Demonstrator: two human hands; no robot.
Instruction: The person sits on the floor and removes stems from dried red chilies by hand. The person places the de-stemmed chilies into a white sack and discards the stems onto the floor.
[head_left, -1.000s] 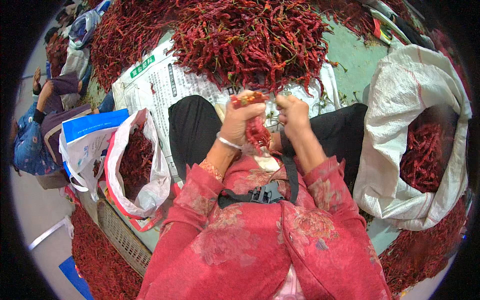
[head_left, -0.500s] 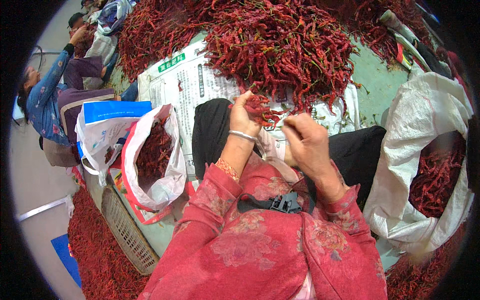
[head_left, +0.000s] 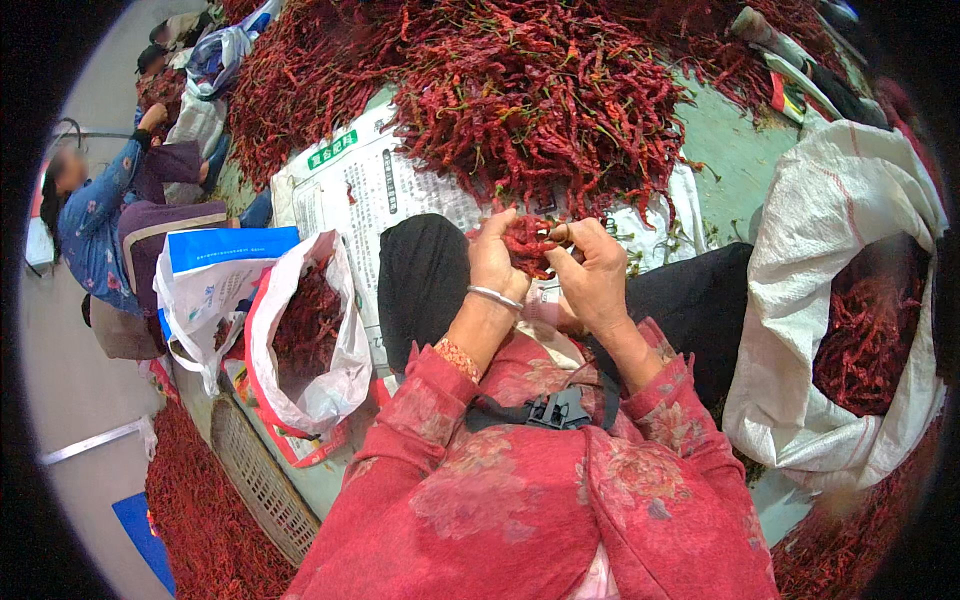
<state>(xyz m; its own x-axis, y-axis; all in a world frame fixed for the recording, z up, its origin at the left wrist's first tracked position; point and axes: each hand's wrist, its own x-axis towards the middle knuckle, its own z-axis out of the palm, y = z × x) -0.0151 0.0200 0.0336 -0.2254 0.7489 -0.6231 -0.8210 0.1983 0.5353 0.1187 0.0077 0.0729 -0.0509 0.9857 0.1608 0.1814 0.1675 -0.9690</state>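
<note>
My left hand [head_left: 493, 258], with a silver bangle on the wrist, grips a bunch of dried red chillies [head_left: 527, 245] over my lap. My right hand [head_left: 592, 275] pinches one chilli stem at the edge of that bunch, fingers closed on it. Both hands hover just in front of the big heap of dried red chillies [head_left: 540, 95], which lies on a printed white sheet [head_left: 350, 185]. My red flowered sleeves fill the lower part of the view.
A white sack [head_left: 835, 290] holding chillies stands open at my right. At my left a white plastic bag [head_left: 300, 340] with chillies sits beside a blue-and-white bag [head_left: 215, 275] and a plastic crate [head_left: 255, 475]. Another person [head_left: 95, 235] sits far left.
The view has shifted and my hands have stayed together at the heap's near edge. The bunch in my left hand sits higher, and my right hand now pinches at it.
</note>
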